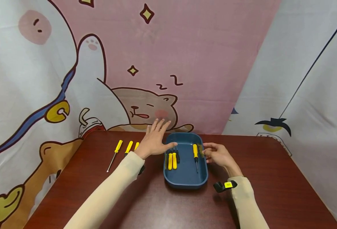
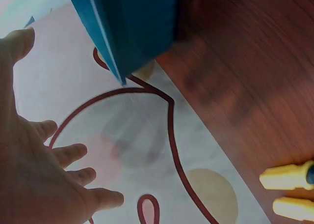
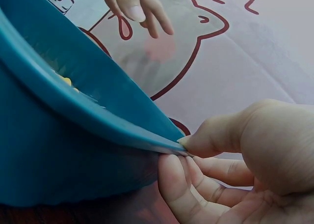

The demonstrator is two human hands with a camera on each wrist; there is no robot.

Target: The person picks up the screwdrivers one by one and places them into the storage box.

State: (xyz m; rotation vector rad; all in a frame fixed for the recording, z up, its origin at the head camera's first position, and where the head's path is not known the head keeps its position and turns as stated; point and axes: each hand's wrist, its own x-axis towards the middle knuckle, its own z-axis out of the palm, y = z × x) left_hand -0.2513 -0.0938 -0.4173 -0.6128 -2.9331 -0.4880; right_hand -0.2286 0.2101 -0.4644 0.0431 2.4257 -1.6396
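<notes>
A blue tray [image 1: 185, 179] stands on the table, with yellow-handled screwdrivers in it. Two yellow handles [image 1: 172, 161] lie side by side near its left wall, a dark handle [image 1: 178, 158] beside them. Another yellow-and-black screwdriver [image 1: 195, 152] lies toward the right wall. My right hand [image 1: 218, 156] pinches the tray's right rim; the right wrist view shows thumb above and fingers below the edge [image 3: 147, 141]. Held with fingers spread, my left hand [image 1: 156, 140] hovers by the tray's far left side, nothing in it. Its thumb reaches over the left rim; contact cannot be told.
Left of the tray, screwdrivers [image 1: 118, 147] with yellow handles lie on the brown table [image 1: 260, 178]; the left forearm partly covers two of them [image 1: 129, 147]. A cartoon-printed cloth [image 1: 208, 63] hangs behind the table's far edge.
</notes>
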